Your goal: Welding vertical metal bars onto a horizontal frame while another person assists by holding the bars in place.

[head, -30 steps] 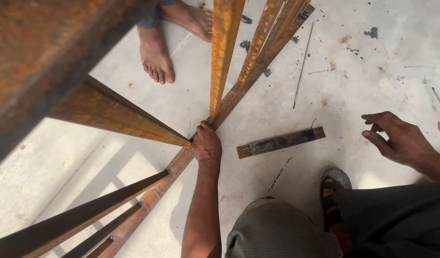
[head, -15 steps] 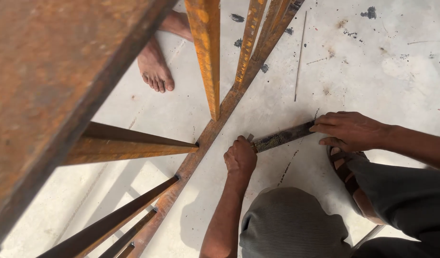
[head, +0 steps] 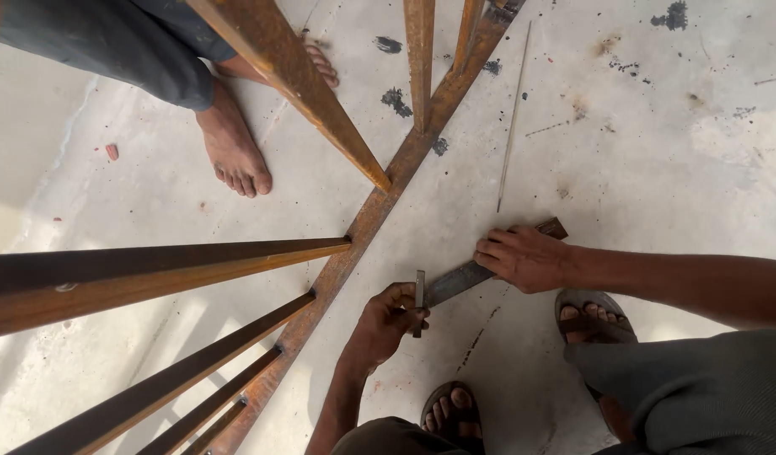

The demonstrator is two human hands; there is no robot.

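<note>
Biggest worry right now is that flat steel bar (head: 464, 274) skating on the concrete floor (head: 658, 152). It lies flat on the floor at an angle, running from my left hand up under my right, just beside the long rusty base rail (head: 379, 211) of the frame. The floor looks smooth, so if I lean sideways the bar could scoot and drag my fingers along with it.

Second thing: the small metal piece (head: 419, 302) I've got standing upright at the near end of the bar. It's thin and stands on edge, so if my grip loosens it probably tips over or gets knocked off its spot. My knuckles are also very near the rail, easy to scrape on that rust.

Also my sandalled foot (head: 592, 318) is parked just beside the bar, and another person's bare foot (head: 234, 152) is standing on the other side of the frame. The rusty uprights (head: 308, 88) lean over all of us, so I'd hate to bump the frame.

Hands: left hand (head: 386, 324) is curled closed around that small upright piece, fingers wrapped, thumb on it. Right hand (head: 523, 257) is mostly flat, fingers spread a bit and pressed down on top of the bar near its far end, pinning rather than gripping.
</note>
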